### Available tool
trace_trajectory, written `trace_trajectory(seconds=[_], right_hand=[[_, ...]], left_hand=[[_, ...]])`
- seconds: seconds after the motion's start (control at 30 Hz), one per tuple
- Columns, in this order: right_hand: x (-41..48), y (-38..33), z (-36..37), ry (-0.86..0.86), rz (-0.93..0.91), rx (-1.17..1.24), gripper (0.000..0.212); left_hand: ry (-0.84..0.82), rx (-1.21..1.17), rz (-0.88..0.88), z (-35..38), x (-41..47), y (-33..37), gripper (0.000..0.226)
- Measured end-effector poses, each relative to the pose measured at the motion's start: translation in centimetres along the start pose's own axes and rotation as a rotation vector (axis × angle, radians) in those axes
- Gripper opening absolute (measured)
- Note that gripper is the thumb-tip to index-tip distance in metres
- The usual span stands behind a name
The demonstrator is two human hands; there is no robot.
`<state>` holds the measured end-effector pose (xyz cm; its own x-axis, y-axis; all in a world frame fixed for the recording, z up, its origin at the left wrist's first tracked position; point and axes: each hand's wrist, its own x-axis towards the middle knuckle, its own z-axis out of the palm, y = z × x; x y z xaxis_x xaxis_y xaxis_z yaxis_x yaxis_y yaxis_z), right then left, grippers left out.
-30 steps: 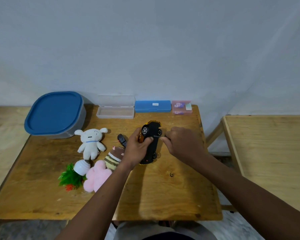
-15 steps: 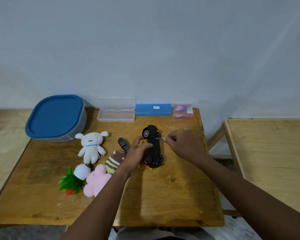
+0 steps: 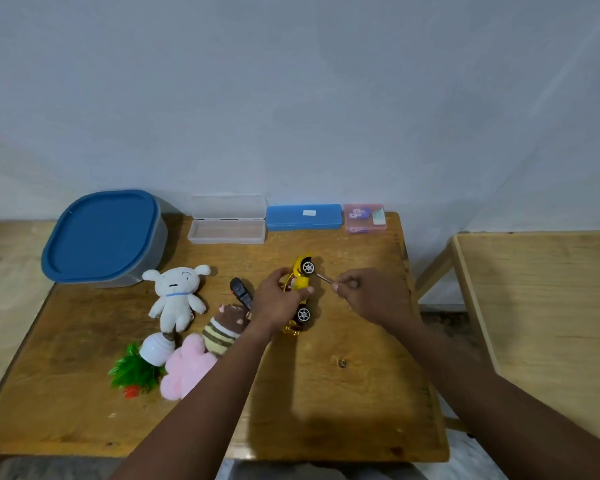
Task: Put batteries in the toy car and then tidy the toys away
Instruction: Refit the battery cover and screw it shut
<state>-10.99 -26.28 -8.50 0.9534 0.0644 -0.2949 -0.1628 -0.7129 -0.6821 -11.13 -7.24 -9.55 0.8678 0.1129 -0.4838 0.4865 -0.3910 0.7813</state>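
The yellow toy car [image 3: 301,276] stands on its wheels near the middle of the wooden table [image 3: 343,393], nose toward the wall. My left hand [image 3: 280,303] is closed over its body from the left. Just right of the car, my right hand [image 3: 371,296] pinches a thin metal screwdriver [image 3: 323,278], whose tip points at the car's front wheel. A small black remote [image 3: 240,292] lies left of my left hand. Toys lie at the left: a white plush dog [image 3: 177,296], a striped brown plush [image 3: 226,327], a pink plush [image 3: 187,367] and a small green plant in a white pot [image 3: 137,370].
A grey tub with a blue lid [image 3: 101,235] sits at the back left. Along the wall stand an open clear case [image 3: 227,225], a shut blue case [image 3: 303,217] and a small pink box [image 3: 363,218]. A second wooden table [image 3: 548,306] is at the right.
The car was held belly-up with the screwdriver on its underside. My left hand has turned it onto its wheels, yellow top up, and my right hand has drawn the screwdriver away to the right.
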Motion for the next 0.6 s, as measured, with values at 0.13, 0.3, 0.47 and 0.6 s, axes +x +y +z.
trace_trajectory(seconds=[0.13,0.3,0.47,0.6], right_hand=[[0.4,0.6,0.8,-0.007,0.071,0.146,0.018],[0.8,1.3,0.8,0.009,0.153,0.236,0.018],[1.1,1.2,0.4,0.039,0.176,0.276,0.018],[2.1,0.2,0.9,0.005,0.201,0.308,0.019]], left_hand=[[0.264,0.532,0.101,2.0,0.4,0.3,0.075],[0.255,0.762,0.065,3.6,1.0,0.3,0.078],[0.24,0.878,0.068,4.3,1.1,-0.2,0.08],[0.236,0.778,0.109,3.2,0.8,-0.2,0.078]])
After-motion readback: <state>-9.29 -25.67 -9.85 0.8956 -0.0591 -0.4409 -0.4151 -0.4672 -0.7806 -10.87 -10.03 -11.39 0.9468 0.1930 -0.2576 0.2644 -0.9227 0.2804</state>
